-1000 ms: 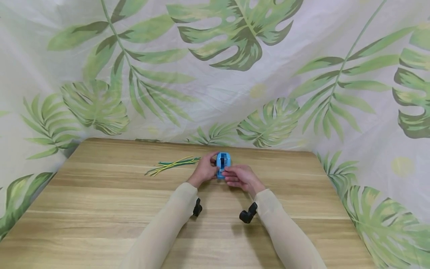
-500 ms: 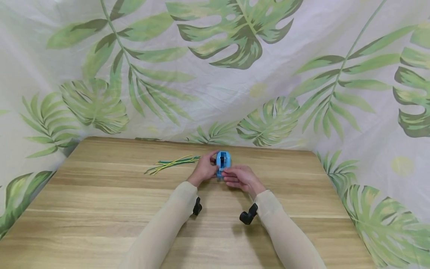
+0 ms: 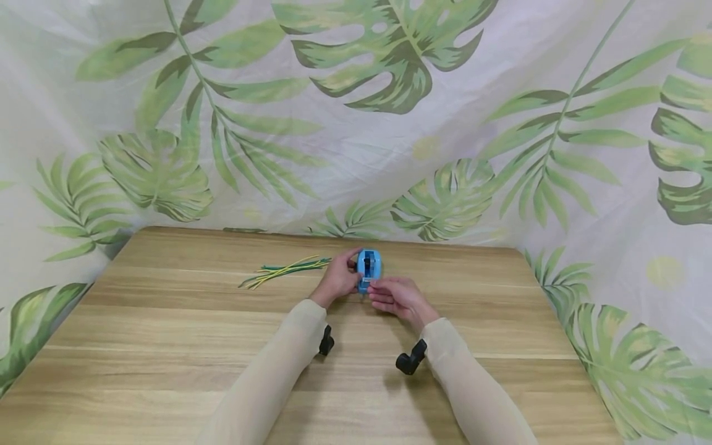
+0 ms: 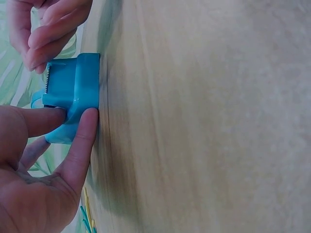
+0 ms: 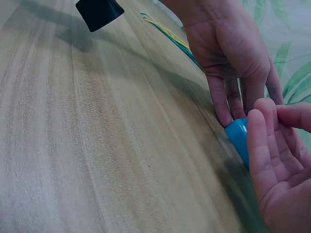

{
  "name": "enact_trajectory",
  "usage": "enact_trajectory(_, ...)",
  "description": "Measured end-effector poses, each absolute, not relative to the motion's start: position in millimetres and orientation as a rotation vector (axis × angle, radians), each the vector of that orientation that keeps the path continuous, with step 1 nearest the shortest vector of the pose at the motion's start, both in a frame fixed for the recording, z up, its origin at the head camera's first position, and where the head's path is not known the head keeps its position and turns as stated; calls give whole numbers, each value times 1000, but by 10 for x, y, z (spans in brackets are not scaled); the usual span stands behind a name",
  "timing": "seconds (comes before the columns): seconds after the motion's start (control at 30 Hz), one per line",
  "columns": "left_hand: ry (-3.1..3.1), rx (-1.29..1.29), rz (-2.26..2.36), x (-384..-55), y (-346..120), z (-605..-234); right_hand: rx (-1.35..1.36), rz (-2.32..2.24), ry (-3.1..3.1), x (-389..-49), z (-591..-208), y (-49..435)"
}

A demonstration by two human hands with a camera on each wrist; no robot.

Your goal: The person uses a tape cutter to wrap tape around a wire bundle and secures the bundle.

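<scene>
A light-blue tape dispenser (image 3: 369, 267) stands on the wooden table toward its far edge. My left hand (image 3: 337, 277) grips it from the left, with thumb and fingers on its sides in the left wrist view. The serrated cutter (image 4: 47, 80) faces my right hand (image 4: 51, 24). That hand's thumb and index finger pinch together right by the cutter, seemingly on the tape end; the clear tape itself barely shows. Its other fingers are loosely bent in the right wrist view, where they cover part of the dispenser (image 5: 237, 136).
Several thin yellow and green strips (image 3: 286, 272) lie crossed on the table, left of my left hand. A black wrist camera (image 3: 410, 358) sticks out below each cuff. Behind the table (image 3: 222, 334) hangs a leaf-patterned cloth (image 3: 356, 154).
My right fingertips have shifted very slightly toward me at the dispenser's near end. The left hand and the dispenser have stayed in place.
</scene>
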State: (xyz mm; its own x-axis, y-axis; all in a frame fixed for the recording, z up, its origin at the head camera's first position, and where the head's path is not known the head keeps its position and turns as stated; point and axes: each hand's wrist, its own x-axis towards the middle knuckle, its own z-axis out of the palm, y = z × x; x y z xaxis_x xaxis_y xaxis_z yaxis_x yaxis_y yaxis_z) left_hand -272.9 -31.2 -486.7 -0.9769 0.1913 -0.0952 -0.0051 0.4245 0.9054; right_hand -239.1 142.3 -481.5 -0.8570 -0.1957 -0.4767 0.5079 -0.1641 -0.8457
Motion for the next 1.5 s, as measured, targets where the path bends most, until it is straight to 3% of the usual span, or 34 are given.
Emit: enact_trajectory(1.5,2483,117,1588,-2741,-302,-4873,339,-2134,1556,-2240,-4860,1421)
